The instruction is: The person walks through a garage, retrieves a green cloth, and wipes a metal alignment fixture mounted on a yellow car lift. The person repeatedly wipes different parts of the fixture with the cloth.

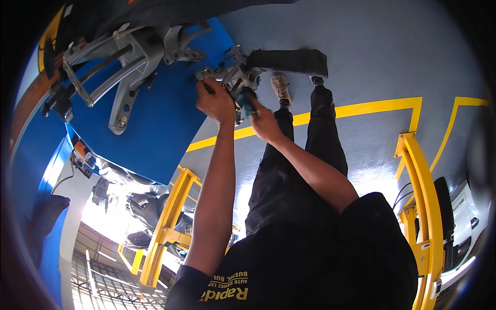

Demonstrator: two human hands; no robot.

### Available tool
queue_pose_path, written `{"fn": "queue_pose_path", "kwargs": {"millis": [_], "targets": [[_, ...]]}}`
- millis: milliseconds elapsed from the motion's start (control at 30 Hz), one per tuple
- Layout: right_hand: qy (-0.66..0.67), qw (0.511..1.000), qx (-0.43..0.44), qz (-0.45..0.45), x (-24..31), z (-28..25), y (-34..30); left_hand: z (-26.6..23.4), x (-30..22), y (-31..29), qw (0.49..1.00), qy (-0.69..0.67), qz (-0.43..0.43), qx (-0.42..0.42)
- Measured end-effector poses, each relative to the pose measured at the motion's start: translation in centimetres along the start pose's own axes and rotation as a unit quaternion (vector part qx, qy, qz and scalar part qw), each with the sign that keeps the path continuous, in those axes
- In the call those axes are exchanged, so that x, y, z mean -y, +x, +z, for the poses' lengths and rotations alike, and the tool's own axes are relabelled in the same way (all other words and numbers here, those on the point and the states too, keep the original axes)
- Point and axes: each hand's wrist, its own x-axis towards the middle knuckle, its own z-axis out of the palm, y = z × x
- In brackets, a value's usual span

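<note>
My left hand (216, 101) is closed, its fingers bent around part of a grey metal clamp (238, 77) with rods and small knobs. Just to its right, my right hand (265, 122) grips a dark green and black object (247, 101). That object is blurred and its kind cannot be made out; it lies against or close to the clamp's right side. A second, larger grey clamp (144, 49) with a threaded rod and a slotted arm stands at the upper left, in front of a blue panel (155, 113).
A long dark grey piece (289, 61) extends from the clamp, above my shoes (280, 88). Yellow lines (361, 108) cross the grey floor. Yellow metal posts stand left (168, 227) and right (421, 206). A white vehicle (465, 222) is at the right edge.
</note>
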Motion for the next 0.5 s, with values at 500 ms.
{"fn": "queue_pose_path", "kwargs": {"millis": [500], "targets": [[-0.001,0.997,-0.028,0.076,0.5,0.7,5.3,-0.6,1.2,0.3,1.0,0.03,-0.007,-0.004]]}}
